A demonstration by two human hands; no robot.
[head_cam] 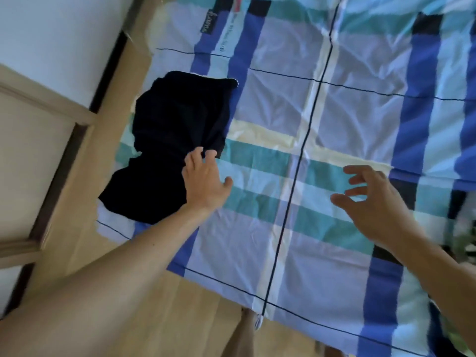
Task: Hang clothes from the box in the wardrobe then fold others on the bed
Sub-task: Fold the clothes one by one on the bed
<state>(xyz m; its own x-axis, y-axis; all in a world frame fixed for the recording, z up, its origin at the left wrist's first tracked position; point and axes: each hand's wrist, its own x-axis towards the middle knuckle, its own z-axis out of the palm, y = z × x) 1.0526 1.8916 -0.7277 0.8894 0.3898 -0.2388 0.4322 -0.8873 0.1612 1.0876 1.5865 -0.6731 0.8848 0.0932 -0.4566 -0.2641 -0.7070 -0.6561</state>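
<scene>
Far left: a panelled door [31, 155] and a wooden floor [180, 305] beside the bed. A dark garment [175, 140] lies crumpled on the left part of the checked bed cover [334, 253], close to its left edge. The left hand [206, 181] reaches over the cover's near left side. Its bent fingertips [198, 151] touch the garment's right edge and its thumb is spread well aside, so no grip is evident. A thin dark line [291, 191] runs near to far down the cover's middle. To its right, the right hand [373, 202] hovers above the cover, its fingers loose and spread, holding nothing, well apart from the garment.
</scene>
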